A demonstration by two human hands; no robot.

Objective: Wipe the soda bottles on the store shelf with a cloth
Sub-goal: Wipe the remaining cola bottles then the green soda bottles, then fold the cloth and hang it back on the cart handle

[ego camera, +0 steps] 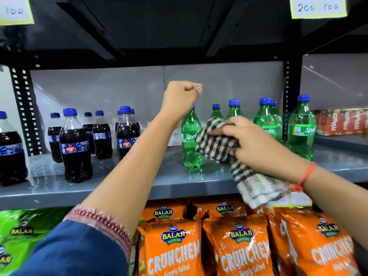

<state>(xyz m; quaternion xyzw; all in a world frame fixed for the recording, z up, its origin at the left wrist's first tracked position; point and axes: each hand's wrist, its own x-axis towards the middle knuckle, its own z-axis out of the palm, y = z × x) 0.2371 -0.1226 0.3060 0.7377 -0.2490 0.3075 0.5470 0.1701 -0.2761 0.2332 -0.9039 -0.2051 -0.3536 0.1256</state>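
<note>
A green Sprite bottle [190, 140] is shown upright on the grey shelf [111, 182], its long axis vertical, set forward of the other green bottles [301, 130] that are ranged behind and to its right. The left hand [180, 98] is closed over the top of this bottle; only a sliver of blue cap is seen beneath it, so the bottle is judged to be steadied by the neck, though the contact itself is hidden. The right hand [256, 148] is closed around a checked cloth [219, 144], which is bunched and pressed against the right flank of the bottle at label height, the loose end hanging past the shelf edge toward the orange snack bags [237, 244] below.

The relation on which the coming move turns is thus as follows: the bottle lies directly left of the cloth-bearing hand and touches the cloth, while its axis runs up to the left hand. A wiping stroke is therefore judged to be guided along or around that vertical axis, with the bottle kept from tipping by the upper hand. The dark cola bottles [75, 146], grouped well apart on the left, are nearer the left arm.
</note>
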